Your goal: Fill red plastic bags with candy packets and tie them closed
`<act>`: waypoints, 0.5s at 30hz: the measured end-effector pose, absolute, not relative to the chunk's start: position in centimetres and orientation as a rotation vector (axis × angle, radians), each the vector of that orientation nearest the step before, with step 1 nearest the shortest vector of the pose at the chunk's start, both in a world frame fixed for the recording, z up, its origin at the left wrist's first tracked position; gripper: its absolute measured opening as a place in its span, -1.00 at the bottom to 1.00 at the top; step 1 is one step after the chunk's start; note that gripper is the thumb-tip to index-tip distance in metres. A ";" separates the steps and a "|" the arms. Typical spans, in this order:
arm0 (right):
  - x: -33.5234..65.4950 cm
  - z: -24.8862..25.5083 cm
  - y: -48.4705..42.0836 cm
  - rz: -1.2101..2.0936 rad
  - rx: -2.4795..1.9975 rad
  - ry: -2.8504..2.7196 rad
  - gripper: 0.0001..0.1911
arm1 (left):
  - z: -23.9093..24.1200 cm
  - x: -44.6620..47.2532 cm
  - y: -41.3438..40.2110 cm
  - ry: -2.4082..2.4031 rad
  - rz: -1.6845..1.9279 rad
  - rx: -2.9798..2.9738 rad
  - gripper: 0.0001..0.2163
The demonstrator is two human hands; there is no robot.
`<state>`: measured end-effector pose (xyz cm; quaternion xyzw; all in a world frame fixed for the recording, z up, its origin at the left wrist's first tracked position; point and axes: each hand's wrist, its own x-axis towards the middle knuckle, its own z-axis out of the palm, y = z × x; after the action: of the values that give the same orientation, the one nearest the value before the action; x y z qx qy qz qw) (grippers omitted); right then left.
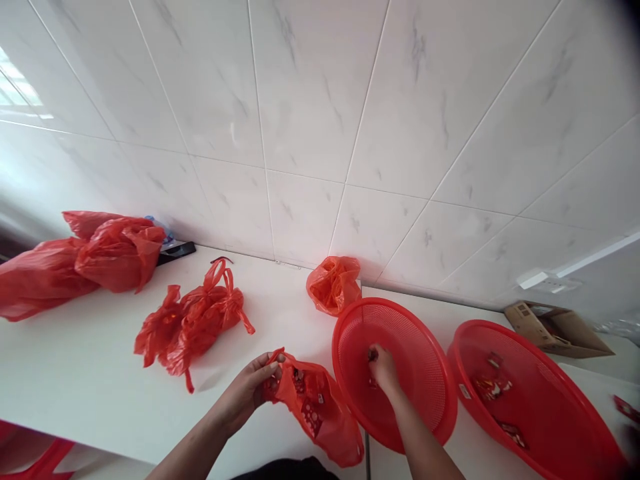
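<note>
1. Red plastic bag: mouth open, on the counter, shiny packets inside.
2. Round red basket: beside the bag, open on top.
3. Little dark thing: in the right hand.

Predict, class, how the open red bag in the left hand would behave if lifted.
The bag would probably flop, since its thin plastic is creased. Its packets would likely shift, as they seem loose inside. It might tip and spill, since the left hand grips only one edge.

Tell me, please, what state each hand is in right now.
Left hand: closed, holding the rim of the open red bag.
Right hand: closed, seemingly on a small dark item inside the red basket.
</note>
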<state>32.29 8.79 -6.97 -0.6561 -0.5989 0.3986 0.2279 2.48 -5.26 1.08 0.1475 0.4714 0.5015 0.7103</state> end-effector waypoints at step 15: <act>22.3 1.3 -0.3 1.430 -1.016 -2.157 -0.66 | 1.8 2.7 -5.9 0.984 1.098 0.389 -0.71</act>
<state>22.34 -0.29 1.33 -0.3596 -0.7631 0.5061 0.1797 2.70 -5.86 1.79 0.1760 0.4457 0.4974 0.7231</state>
